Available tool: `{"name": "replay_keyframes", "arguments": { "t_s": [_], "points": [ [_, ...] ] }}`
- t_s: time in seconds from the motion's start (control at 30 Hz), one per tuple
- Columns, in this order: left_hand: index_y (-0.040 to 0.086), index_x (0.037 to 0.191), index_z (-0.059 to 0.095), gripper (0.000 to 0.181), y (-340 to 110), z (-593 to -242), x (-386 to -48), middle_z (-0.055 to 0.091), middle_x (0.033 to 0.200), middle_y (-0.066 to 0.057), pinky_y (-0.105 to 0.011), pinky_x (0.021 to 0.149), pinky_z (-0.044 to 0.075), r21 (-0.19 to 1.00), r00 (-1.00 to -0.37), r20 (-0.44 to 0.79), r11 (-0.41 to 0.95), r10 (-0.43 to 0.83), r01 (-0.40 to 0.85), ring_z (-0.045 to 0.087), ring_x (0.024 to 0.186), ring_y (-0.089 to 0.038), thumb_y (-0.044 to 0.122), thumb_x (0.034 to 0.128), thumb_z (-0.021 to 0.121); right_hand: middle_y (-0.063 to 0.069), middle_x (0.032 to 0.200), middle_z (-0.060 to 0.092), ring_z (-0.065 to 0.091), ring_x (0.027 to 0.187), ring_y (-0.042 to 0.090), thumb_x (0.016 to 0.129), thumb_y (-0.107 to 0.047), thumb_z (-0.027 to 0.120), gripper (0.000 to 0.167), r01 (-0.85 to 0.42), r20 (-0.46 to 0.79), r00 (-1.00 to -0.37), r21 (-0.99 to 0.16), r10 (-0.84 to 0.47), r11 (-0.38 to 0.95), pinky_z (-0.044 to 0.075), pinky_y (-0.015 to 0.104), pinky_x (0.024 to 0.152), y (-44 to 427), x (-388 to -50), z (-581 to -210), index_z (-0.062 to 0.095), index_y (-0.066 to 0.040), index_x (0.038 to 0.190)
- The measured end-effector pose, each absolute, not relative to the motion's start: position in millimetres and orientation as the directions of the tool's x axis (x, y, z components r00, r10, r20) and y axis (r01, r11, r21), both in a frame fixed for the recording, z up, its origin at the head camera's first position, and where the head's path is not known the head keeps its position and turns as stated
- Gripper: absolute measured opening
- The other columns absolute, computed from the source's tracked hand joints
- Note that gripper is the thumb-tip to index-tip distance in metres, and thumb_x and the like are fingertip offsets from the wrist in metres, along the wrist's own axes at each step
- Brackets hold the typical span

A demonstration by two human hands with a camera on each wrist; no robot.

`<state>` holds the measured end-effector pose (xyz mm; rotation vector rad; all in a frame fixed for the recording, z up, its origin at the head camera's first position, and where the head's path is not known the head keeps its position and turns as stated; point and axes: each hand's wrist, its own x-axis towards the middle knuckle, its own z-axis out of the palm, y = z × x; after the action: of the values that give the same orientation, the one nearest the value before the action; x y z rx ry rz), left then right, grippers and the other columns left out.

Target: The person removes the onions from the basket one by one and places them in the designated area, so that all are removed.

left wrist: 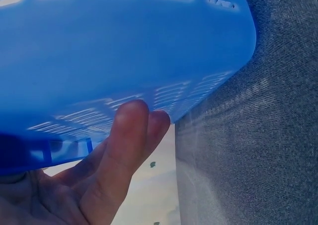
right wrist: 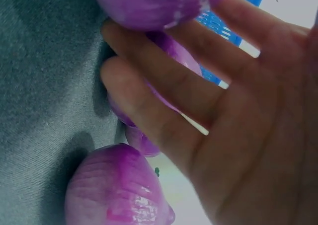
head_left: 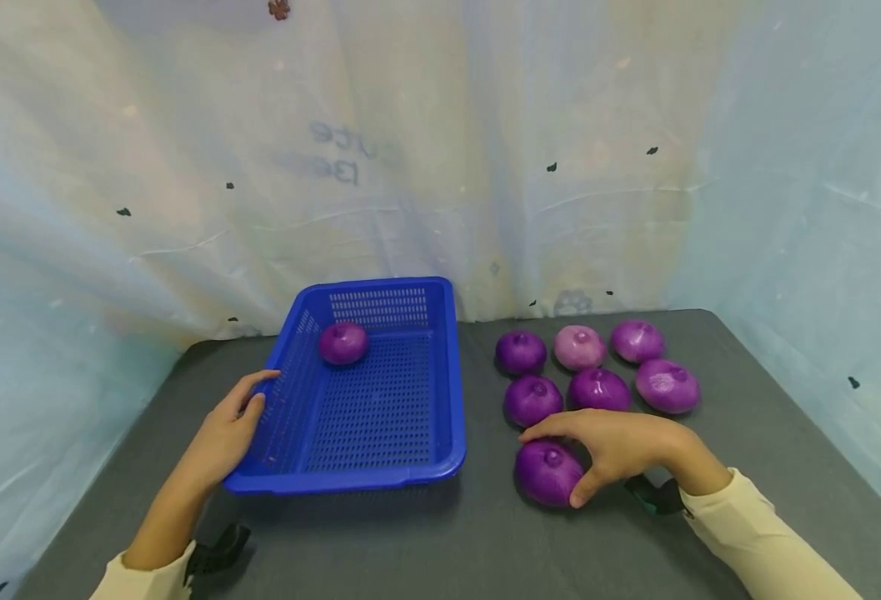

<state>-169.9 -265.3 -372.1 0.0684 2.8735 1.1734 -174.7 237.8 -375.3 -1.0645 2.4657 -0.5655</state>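
A shiny red onion lies at the near end of a group on the grey tabletop. My right hand holds it, thumb on the near side and fingers at the far side. In the right wrist view the held onion is at the top, against the fingers. A blue plastic basket with slotted walls stands left of the onions. At its left edge my left hand grips the rim; the left wrist view shows fingers against the outer wall. One red onion sits inside the basket, far left.
Several more red onions stand close together beyond the right hand, one paler pink onion among them. Behind the grey table hangs a pale patterned sheet, which also bounds the left and right sides.
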Motion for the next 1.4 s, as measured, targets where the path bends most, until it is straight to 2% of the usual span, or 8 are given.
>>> {"name": "replay_keyframes", "arguments": {
  "t_s": [0.2,0.5,0.87,1.2,1.4],
  "points": [
    [0.019,0.156,0.029,0.049,-265.3,-372.1,-170.5,0.042,0.145,-0.032,-0.041,0.07,0.054,0.712,-0.998,-0.028,0.702,0.059,0.021,0.061,0.107,-0.042,0.036,0.11,0.026,-0.012,0.145,0.051,0.049,0.134,0.015,0.075,-0.041,0.086,0.077,-0.591,-0.177,-0.653,-0.489,-0.737,0.641,0.042,0.045,0.109,238.9,-176.7,-376.8,0.051,-0.029,0.143],
    [0.019,0.155,0.029,0.049,-265.2,-373.2,-171.4,0.043,0.144,-0.031,-0.04,0.07,0.054,0.717,-0.998,-0.024,0.697,0.054,0.02,0.061,0.107,-0.04,0.036,0.11,0.026,-0.013,0.146,0.05,0.048,0.136,0.015,0.074,-0.035,0.086,0.079,-0.596,-0.182,-0.651,-0.478,-0.737,0.645,0.041,0.045,0.11,240.9,-177.0,-374.8,0.05,-0.032,0.144],
    [0.02,0.155,0.029,0.048,-266.0,-374.1,-171.1,0.042,0.146,-0.031,-0.041,0.071,0.054,0.721,-0.998,-0.021,0.692,0.062,0.027,0.06,0.11,-0.042,0.036,0.11,0.026,-0.01,0.143,0.054,0.051,0.133,0.015,0.072,-0.023,0.087,0.078,-0.654,-0.116,-0.631,-0.452,-0.767,0.606,0.043,0.042,0.108,239.5,-174.7,-372.1,0.053,-0.027,0.141],
    [0.018,0.156,0.028,0.048,-264.9,-372.8,-169.2,0.041,0.146,-0.032,-0.043,0.074,0.054,0.723,-0.998,-0.019,0.69,0.063,0.029,0.058,0.113,-0.045,0.035,0.1103,0.026,-0.011,0.142,0.055,0.052,0.133,0.017,0.076,-0.026,0.085,0.069,-0.63,-0.107,-0.662,-0.457,-0.742,0.628,0.042,0.045,0.109,238.9,-175.2,-371.2,0.055,-0.029,0.138],
    [0.018,0.156,0.028,0.048,-264.3,-372.4,-168.7,0.042,0.146,-0.032,-0.043,0.072,0.054,0.732,-0.997,-0.006,0.68,0.075,0.047,0.059,0.113,-0.045,0.034,0.1103,0.026,-0.008,0.143,0.055,0.051,0.134,0.019,0.076,-0.024,0.085,0.07,-0.643,-0.083,-0.658,-0.456,-0.749,0.616,0.042,0.045,0.109,240.9,-174.1,-368.0,0.055,-0.025,0.139]
  ]
}}
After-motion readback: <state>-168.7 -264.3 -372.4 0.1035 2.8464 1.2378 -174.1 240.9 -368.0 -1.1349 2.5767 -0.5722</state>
